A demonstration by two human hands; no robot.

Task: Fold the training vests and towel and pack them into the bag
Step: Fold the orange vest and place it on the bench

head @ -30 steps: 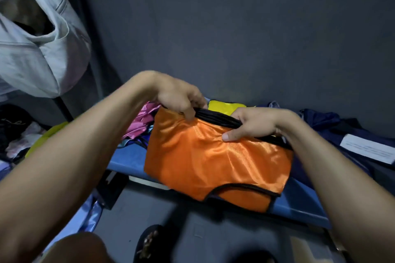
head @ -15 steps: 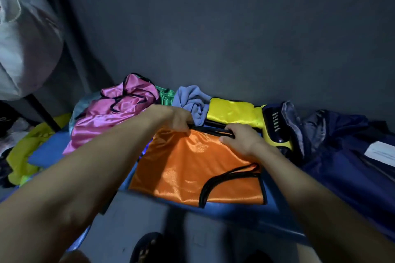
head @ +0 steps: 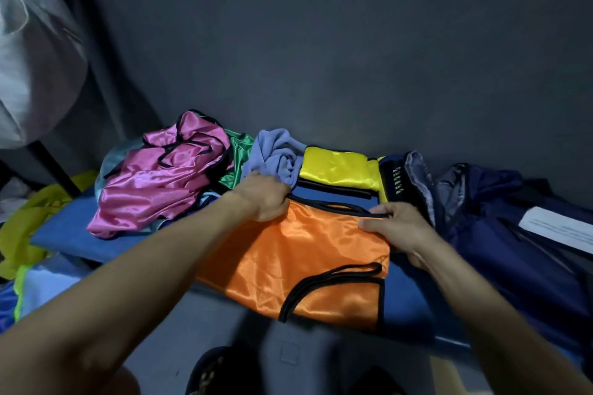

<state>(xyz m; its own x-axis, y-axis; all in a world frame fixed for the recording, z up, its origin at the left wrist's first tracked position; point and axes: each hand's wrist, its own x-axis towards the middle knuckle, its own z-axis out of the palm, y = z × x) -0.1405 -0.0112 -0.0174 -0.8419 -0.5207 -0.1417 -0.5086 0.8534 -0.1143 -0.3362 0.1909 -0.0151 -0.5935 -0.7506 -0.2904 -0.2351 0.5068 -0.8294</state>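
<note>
Holding now: both hands are on the far, black-trimmed edge of the orange vest (head: 301,253), which lies folded on the blue surface (head: 64,231) at about 6 o'clock of the scene.
Near edge: the vest's front portion hangs past the surface's lip toward 6 o'clock; the fabric looks slick, so I judge it could slide off once the grip eases.
Left hand (head: 261,199): fingers curled down over the vest's far-left corner, gripping it; its knuckles sit just beside the lavender towel (head: 276,157) at 12 o'clock, so a lift could drag the towel along.
Right hand (head: 398,228): thumb and fingers pinch the far-right edge by the black binding; a pull uneven with the left would skew the fold.
Loose trim: the black armhole loop at 5 o'clock lies open and could snag a finger.
Pink vest (head: 160,183): heaped unfolded at 10 o'clock, a green one (head: 239,154) tucked behind; the pile may slump sideways.
Yellow vest (head: 337,167): folded at 1 o'clock, near enough to be knocked open.
Navy bag (head: 500,234): at 3 o'clock, its mouth collapsed; packing one-handed risks undoing the fold.
</note>
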